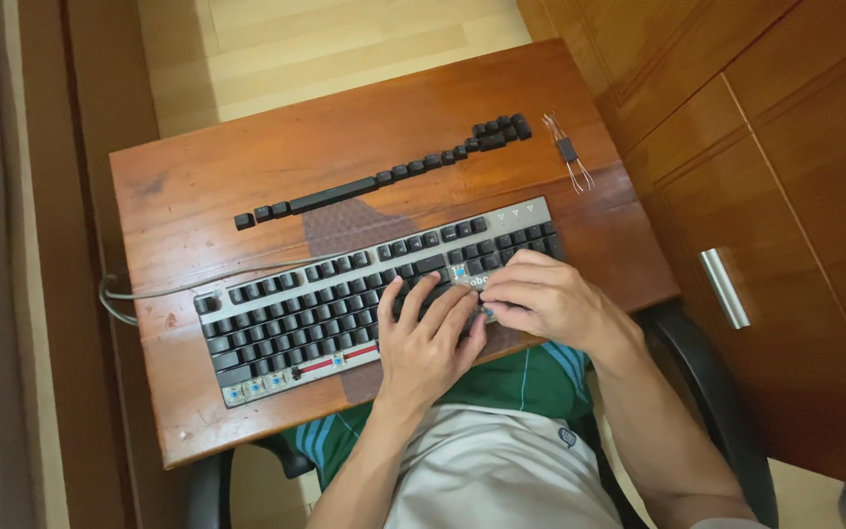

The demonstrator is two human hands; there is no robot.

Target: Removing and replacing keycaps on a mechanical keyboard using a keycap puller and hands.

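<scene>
2 hands – 1 keyboard

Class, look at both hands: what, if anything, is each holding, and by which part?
Both the left hand and right hand rest on the keyboard; whether the right fingertips pinch a keycap cannot be told.

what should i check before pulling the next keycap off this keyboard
1. Grey mechanical keyboard with black keycaps lies flat on the small reddish wooden table: ok.
2. Left hand rests on the keys and steadies the board: ok.
3. Right hand has its fingertips at the bare patch on the right side; whether its grip is on a cap: cannot tell.
4. Wire keycap puller with black handle is in a hand: not ok, it lies on the table at the far right.
5. Row of removed black keycaps laid in line behind the keyboard: ok.
6. Grey keyboard cable keeps off the hands: ok, it runs off the left edge.
</scene>
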